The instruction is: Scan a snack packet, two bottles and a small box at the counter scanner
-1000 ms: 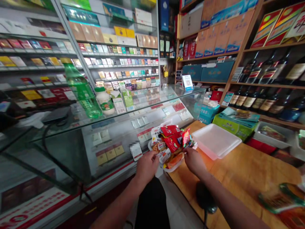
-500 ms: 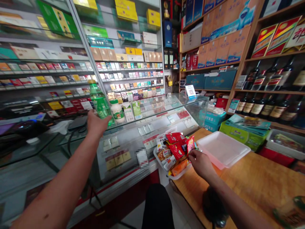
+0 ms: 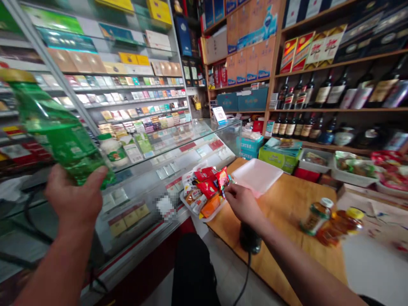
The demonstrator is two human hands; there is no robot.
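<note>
Left hand [image 3: 75, 199] clamped on green bottle [image 3: 55, 127], blurred; keep it upright. Right hand [image 3: 244, 204] probably pinching snack packets [image 3: 207, 189].

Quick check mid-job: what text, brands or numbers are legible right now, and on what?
Nothing reads with certainty.
Green bottle in the left hand: label blurred by motion.
Snack packets by the right hand: print too small.
Red boxes on the top shelf: large characters, too blurred to quote.
Blue carton: digits unclear.
Counter tag: pixelated.
</note>
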